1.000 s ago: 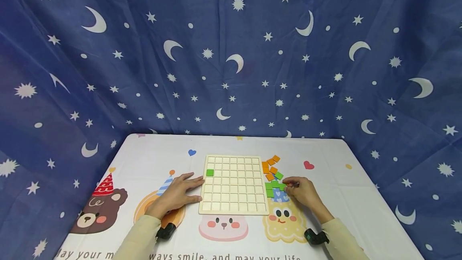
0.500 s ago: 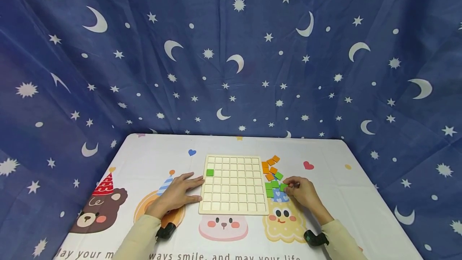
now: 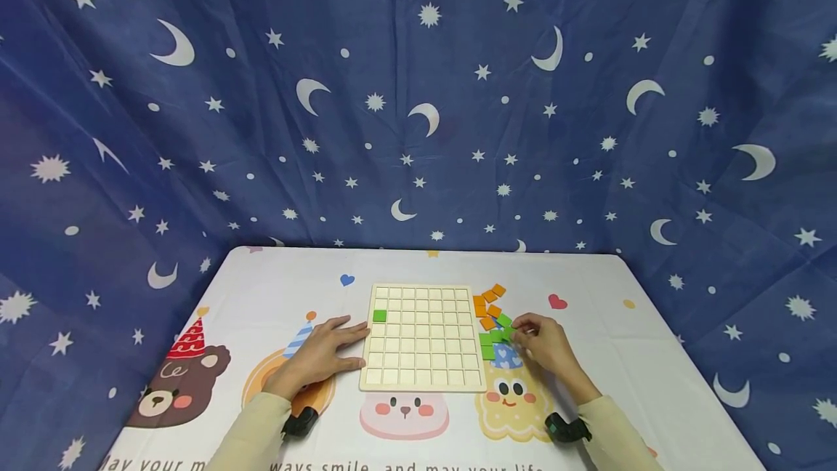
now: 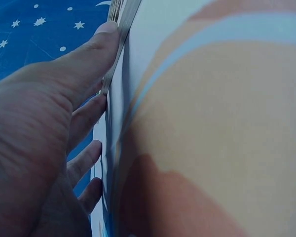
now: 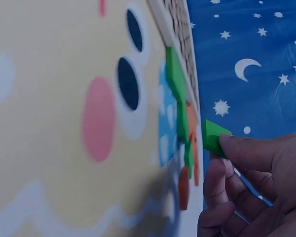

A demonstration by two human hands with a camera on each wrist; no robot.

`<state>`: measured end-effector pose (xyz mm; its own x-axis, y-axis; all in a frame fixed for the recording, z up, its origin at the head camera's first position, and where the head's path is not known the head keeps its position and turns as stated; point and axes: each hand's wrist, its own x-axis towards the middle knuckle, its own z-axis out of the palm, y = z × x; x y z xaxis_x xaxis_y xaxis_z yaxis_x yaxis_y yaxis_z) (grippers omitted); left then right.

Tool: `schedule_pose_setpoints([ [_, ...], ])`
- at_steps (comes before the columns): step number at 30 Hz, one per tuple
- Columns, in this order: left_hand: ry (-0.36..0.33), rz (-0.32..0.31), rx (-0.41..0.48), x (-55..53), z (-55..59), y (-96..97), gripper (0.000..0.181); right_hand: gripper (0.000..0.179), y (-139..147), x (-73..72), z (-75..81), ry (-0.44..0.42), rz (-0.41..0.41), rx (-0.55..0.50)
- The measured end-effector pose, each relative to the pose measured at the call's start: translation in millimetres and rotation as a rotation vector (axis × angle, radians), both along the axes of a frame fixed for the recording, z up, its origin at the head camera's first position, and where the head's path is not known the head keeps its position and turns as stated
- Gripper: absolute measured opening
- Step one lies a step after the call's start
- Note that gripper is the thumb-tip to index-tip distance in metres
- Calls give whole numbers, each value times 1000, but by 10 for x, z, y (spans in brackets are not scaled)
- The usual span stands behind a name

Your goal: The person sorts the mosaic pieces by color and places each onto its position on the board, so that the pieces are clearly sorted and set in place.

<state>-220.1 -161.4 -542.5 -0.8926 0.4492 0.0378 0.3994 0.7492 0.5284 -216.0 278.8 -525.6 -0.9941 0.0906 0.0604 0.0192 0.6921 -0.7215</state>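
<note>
My right hand [image 3: 546, 344] pinches a green square tile [image 5: 214, 137] between thumb and fingers, raised just off the table in the right wrist view. Below it lie several loose green tiles [image 3: 487, 346] by the right edge of a pale wooden grid board [image 3: 418, 340]. One green tile [image 3: 379, 316] sits in a cell of the board's leftmost column. At the board's left edge, my left hand [image 3: 320, 358] rests with fingers spread and fairly straight. Its thumb [image 4: 101, 42] touches the board's side in the left wrist view.
Several orange tiles [image 3: 490, 307] lie scattered beside the board's upper right. Another orange tile [image 5: 184, 187] lies near the right hand. A white cloth with cartoon prints covers the table [image 3: 288, 267]. Behind it hangs a blue curtain [image 3: 366, 122] with moons and stars.
My right hand has picked up a green tile from the pile and shifted slightly left with it. The left hand stays at the board's edge. The head view has tilted slightly.
</note>
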Motion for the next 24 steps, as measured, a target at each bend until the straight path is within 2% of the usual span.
schedule_pose_setpoints([
  [7,-11,3,3,3,-20,-7,66,12,-156,-54,54,30,21,-39],
  [24,30,-6,4,-5,-28,-11,65,10,-566,-128,125,-23,141,-193],
])
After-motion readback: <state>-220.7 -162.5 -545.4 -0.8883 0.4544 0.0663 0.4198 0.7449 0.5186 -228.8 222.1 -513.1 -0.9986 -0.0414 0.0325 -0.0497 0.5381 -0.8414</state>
